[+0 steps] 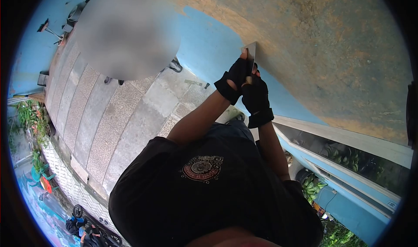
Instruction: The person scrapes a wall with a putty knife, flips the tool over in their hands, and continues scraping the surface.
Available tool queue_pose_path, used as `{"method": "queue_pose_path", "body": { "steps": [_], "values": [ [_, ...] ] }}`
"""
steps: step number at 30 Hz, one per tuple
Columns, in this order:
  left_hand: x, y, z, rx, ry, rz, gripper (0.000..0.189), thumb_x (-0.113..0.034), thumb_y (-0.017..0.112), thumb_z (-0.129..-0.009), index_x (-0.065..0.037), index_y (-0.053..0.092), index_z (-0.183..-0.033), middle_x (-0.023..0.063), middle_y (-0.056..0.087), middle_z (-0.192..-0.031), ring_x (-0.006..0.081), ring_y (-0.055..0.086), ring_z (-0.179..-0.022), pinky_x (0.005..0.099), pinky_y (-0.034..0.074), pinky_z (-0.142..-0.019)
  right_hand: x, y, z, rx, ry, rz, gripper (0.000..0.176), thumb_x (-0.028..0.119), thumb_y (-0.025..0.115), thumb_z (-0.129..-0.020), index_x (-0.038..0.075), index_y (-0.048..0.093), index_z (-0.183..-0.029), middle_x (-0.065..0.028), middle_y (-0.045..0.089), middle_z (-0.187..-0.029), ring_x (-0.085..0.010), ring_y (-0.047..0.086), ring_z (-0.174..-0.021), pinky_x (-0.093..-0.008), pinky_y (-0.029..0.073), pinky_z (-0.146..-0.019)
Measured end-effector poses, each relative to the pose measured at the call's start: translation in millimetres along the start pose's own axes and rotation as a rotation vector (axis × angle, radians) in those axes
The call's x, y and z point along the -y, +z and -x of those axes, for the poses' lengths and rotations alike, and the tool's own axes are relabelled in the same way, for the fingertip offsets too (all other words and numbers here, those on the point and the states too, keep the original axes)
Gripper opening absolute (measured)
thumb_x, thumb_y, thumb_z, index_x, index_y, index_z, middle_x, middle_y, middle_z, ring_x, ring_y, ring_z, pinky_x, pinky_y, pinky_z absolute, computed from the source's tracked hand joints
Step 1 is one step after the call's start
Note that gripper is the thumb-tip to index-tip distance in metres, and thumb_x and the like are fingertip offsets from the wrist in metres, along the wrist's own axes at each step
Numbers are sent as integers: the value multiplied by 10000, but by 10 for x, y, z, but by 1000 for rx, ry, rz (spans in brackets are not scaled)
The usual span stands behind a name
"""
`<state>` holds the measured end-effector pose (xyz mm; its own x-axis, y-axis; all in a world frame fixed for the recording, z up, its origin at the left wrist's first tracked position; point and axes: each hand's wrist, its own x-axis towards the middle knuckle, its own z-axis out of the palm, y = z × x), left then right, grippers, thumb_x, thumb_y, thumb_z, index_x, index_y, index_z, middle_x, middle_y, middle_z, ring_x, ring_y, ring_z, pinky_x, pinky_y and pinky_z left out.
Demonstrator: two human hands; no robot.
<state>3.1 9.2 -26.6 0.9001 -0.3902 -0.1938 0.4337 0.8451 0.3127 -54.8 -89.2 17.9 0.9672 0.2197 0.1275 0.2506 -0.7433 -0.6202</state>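
Both my hands wear black fingerless gloves and meet at a scraper (251, 55) with a flat metal blade. My right hand (255, 96) is closed round its handle, of which a small brownish part shows. My left hand (235, 75) is closed at the blade's side, its fingertips pressed on the metal. The blade's far end lies against or very near the wall (322, 59), whose surface is patchy grey and orange-brown. Light blue paint (209, 40) covers the wall beside that patchy area. The handle is mostly hidden by my right hand.
A tiled floor (117, 125) stretches left, with a flat tool (197, 83) and dark footwear (175, 66) on it. A large blur hides the upper left; shoes (114, 80) show below it. A window ledge (344, 138) runs right. Plants (32, 120) and a motorbike (89, 231) stand farther off.
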Motion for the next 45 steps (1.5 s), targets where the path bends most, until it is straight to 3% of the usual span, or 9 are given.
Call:
{"method": "queue_pose_path", "body": {
  "steps": [4,9,13,22,26,30,31,34,45],
  "values": [
    [22,115,66,16,-2,-55,426,-630,469,-940,-212,475,-855,9,506,-604,208,599,-680,370,517,-612,-116,-52,23,-14,-376,277,133,87,592,-839,21,623,-950,-176,633,-851,-360,640,-785,-425,513,-657],
    [-74,65,44,52,50,-16,434,-632,480,-934,-208,474,-841,8,500,-602,211,599,-671,367,516,-609,161,3,-28,-32,133,-139,91,90,606,-830,26,646,-881,-164,624,-848,-360,641,-796,-434,516,-658],
    [-10,196,58,51,28,16,436,-628,478,-937,-205,480,-832,7,502,-615,202,600,-670,352,511,-601,-67,-58,19,-56,-305,229,99,92,604,-828,19,636,-888,-172,617,-845,-367,635,-812,-434,509,-657],
    [-5,149,7,56,51,4,539,-668,461,-919,-140,519,-1010,34,534,-618,206,618,-662,352,526,-624,-15,-75,0,-46,-119,30,94,103,603,-832,22,616,-878,-168,631,-858,-346,631,-823,-443,497,-691],
    [-160,14,-16,57,84,45,468,-642,469,-931,-183,483,-836,25,506,-621,207,609,-671,366,525,-595,144,6,-169,65,144,-175,119,98,598,-837,26,638,-924,-153,642,-876,-345,642,-828,-428,514,-713],
    [-43,240,114,-18,4,20,455,-638,474,-932,-188,492,-872,24,511,-625,206,613,-678,361,522,-584,81,-130,10,-41,-218,162,118,95,599,-833,10,618,-913,-172,642,-839,-351,638,-807,-432,511,-714],
    [15,225,70,17,33,20,457,-646,460,-935,-191,494,-904,22,508,-625,207,611,-676,359,513,-593,212,-240,-2,14,68,-144,111,80,599,-838,7,617,-921,-169,640,-839,-352,638,-805,-425,514,-701],
    [-28,81,-15,12,-20,27,460,-651,448,-938,-194,491,-922,24,508,-623,210,609,-673,355,505,-600,-54,-52,-8,-50,-236,284,128,74,594,-841,11,614,-951,-157,642,-833,-340,649,-811,-412,518,-694],
    [-31,82,-24,26,74,-8,490,-659,425,-941,-174,494,-920,14,505,-613,198,616,-683,345,524,-589,33,-90,-66,-12,-77,-29,189,82,583,-835,6,616,-1005,-168,659,-852,-294,667,-777,-383,510,-668]
  ]
}}
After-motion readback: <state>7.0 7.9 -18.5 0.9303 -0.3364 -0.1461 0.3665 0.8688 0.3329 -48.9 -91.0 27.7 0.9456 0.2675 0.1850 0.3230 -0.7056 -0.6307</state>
